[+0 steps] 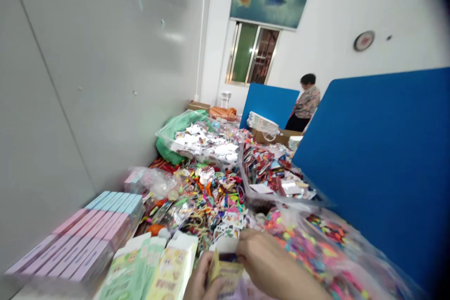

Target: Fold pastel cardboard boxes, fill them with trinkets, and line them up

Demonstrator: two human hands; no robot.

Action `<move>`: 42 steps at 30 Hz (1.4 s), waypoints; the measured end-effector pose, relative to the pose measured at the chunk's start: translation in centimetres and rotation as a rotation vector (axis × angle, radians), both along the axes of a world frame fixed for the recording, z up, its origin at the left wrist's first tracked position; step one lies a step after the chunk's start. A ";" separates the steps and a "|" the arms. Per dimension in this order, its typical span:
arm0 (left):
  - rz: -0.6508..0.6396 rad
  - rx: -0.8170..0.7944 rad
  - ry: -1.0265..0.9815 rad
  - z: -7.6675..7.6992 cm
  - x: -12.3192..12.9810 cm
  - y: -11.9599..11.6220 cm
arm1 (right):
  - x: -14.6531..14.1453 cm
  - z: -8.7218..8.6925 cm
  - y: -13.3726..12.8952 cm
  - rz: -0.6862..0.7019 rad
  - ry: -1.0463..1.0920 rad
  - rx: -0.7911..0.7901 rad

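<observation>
Bright, diffuse indoor light; shadows soft. A pale glare streak marks the grey wall panel [105,65]. Wide-angle distortion stretches the periphery, and black vignetting darkens the right edge. The right hand [262,258] and bagged colourful pieces [316,253] appear blurred.

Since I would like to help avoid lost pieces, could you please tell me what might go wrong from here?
A small piece dropped near the right hand could vanish into the multicoloured heap of small trinkets just beyond it.
The left hand, holding a small yellow printed packet, might knock the flat yellow printed packet lying close beside it.
</observation>
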State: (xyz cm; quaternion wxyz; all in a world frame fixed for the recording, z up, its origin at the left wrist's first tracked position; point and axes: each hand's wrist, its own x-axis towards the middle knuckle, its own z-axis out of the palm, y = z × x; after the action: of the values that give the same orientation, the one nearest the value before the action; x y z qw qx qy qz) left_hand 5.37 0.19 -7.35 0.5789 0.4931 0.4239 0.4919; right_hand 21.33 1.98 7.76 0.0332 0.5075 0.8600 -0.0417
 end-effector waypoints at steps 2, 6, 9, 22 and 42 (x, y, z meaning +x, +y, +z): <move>0.039 0.010 0.064 1.1 -0.3 -1.0 | -0.3 -0.1 -0.1 0.001 -0.006 -0.035; 0.016 0.024 0.153 2.9 -0.7 -1.9 | -0.4 -0.5 -0.5 -0.007 -0.002 0.008; -0.026 0.014 0.165 3.1 -0.7 -1.9 | -0.1 -0.6 -0.7 -0.004 0.011 0.020; -0.080 0.019 0.173 2.7 -0.4 -2.1 | 0.3 -1.7 -1.2 0.125 0.220 0.127; -0.092 0.004 0.158 2.4 -0.7 -2.3 | 3.4 -1.4 -0.7 -0.118 0.646 -0.299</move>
State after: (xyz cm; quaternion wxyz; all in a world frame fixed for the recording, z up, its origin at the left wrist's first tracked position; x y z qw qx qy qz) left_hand 4.70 -2.14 -5.00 0.5647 0.5503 0.4442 0.4253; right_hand 24.74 1.27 6.32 -0.1692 0.5064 0.7797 -0.3271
